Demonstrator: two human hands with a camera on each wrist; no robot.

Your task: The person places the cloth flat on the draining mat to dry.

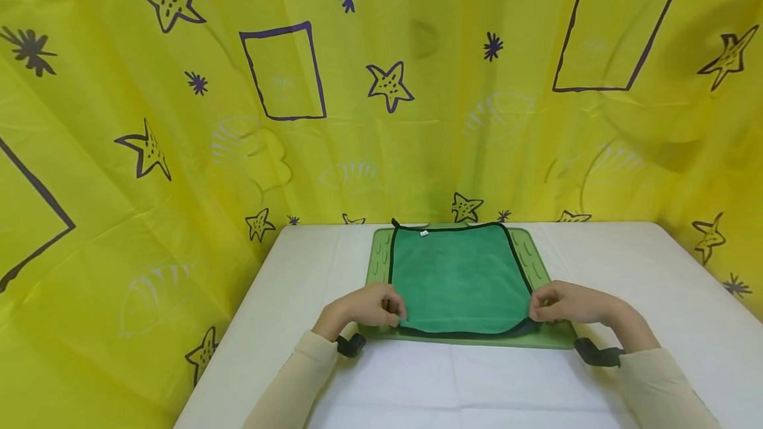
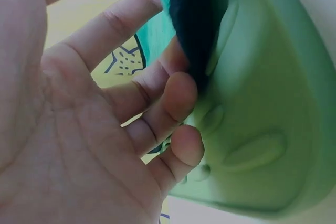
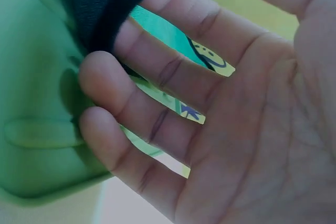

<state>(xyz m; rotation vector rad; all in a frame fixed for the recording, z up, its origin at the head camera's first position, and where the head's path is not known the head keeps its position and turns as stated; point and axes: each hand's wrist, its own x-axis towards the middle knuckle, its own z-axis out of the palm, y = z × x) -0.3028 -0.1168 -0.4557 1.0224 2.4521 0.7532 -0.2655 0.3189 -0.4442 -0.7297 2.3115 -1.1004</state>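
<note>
A green cloth (image 1: pixel 459 277) with a dark border lies spread over a lighter green mat (image 1: pixel 378 253) with raised oblong bumps. At the cloth's near left corner, my left hand (image 1: pixel 371 305) pinches the edge. My right hand (image 1: pixel 569 303) holds the near right corner the same way. The near edge is lifted a little, and its dark underside shows. In the left wrist view the dark cloth corner (image 2: pixel 197 19) sits at the fingertips, above the mat (image 2: pixel 257 114). The right wrist view shows the other dark corner (image 3: pixel 107 9) gripped, its lower fingers loosely curled.
The mat rests on a white-covered table (image 1: pixel 322 263), near its far edge. Behind and to the left hangs a yellow curtain (image 1: pixel 417 144) printed with stars and frames. A small white tag (image 1: pixel 424 234) shows at the cloth's far edge. Dark straps (image 1: pixel 598 353) circle both wrists.
</note>
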